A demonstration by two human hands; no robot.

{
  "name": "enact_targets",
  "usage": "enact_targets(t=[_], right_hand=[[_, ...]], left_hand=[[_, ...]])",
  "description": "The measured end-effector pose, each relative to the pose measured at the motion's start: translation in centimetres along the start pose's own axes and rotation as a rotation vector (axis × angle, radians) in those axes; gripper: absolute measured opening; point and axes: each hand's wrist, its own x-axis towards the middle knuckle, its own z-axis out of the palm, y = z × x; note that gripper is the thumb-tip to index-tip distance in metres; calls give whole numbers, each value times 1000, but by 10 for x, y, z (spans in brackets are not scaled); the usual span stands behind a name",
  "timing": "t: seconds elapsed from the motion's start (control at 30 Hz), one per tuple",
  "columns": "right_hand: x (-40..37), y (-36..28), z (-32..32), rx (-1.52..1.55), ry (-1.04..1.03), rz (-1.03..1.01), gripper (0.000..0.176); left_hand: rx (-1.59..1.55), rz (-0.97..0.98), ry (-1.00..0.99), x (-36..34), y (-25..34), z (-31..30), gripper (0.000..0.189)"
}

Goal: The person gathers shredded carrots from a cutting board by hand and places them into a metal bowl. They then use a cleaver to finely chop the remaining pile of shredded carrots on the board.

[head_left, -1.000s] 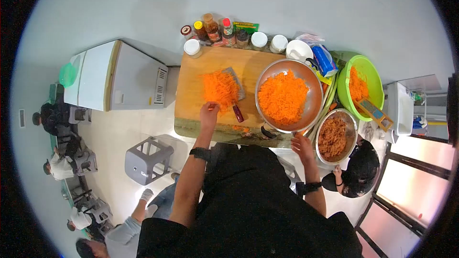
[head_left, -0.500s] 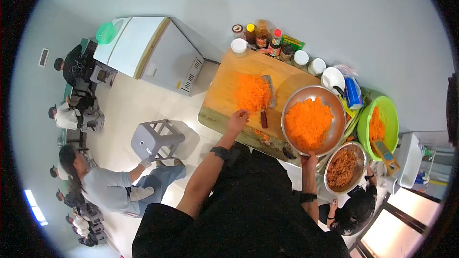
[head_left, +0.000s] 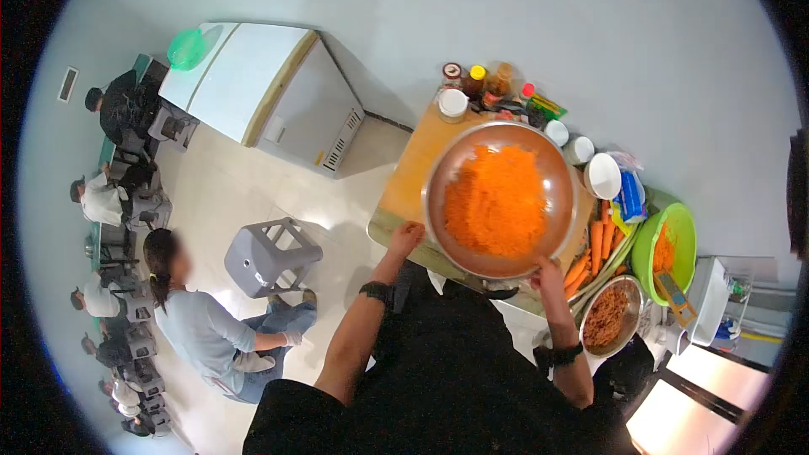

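A large steel bowl (head_left: 438, 170) full of shredded carrot (head_left: 495, 200) is lifted above the wooden cutting board (head_left: 409, 177) and covers most of it. My right hand (head_left: 546, 272) grips the bowl's near rim. At the bowl's left rim my left hand (head_left: 406, 237) rests against its edge, over the board's front corner. The pile of carrot and the cleaver on the board are hidden under the bowl.
Sauce bottles and white-lidded jars (head_left: 472, 91) line the board's far edge. Whole carrots (head_left: 594, 244), a white bowl (head_left: 603, 175), a green basin (head_left: 666, 240) and a steel bowl of brown mince (head_left: 608, 316) sit right. A grey stool (head_left: 270, 257) and a crouching person (head_left: 206, 329) are on the left.
The steel bowl has come up off the table and moved left over the cutting board, held by my right hand. My left hand left the carrot pile and went to the bowl's left rim.
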Motion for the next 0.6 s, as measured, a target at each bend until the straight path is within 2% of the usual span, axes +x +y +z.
enact_targets(t=[0.03, 0.07, 0.1, 0.17, 0.2, 0.23, 0.3, 0.33, 0.37, 0.4, 0.43, 0.5, 0.53, 0.6], right_hand=[[-11, -36, 31, -27, -115, 11, 24], [-23, -74, 68, -54, -231, 22, 24], [-11, -79, 99, -57, -260, 9, 25], [13, -92, 167, -78, -367, 8, 26], [19, -107, 206, -97, -442, 23, 26], [23, -123, 246, -138, -511, -2, 27], [21, -160, 332, -157, -665, -70, 31], [48, -157, 381, -182, -769, -2, 37], [49, -173, 424, -142, -844, -19, 42], [27, -200, 456, -24, -854, -6, 42], [4, -226, 488, 90, -864, 11, 43], [113, -161, 631, -151, -884, -172, 39], [95, -183, 644, -146, -898, -171, 39], [64, -225, 666, -5, -825, 72, 28]], left_hand=[[54, -7, 14, 2, -3, -14, 19], [306, 121, 36, -16, 27, -24, 27], [304, 122, 44, -11, 26, -28, 27], [-173, 597, 208, 13, -6, -34, 38], [-613, 205, 50, 36, -64, -58, 36], [-612, 207, 51, 32, -43, -68, 36], [-130, -207, -56, 14, 2, -76, 30], [-159, -109, -69, 7, 10, -81, 27], [-179, -5, -89, 5, 20, -90, 25], [-165, -43, -81, -4, 46, -97, 22], [-151, -47, -92, -3, 49, -104, 22], [-52, -12, 54, -3, 46, -119, 20], [-162, 36, 32, -8, 54, -127, 21], [-82, 18, 101, -14, 51, -135, 23]])
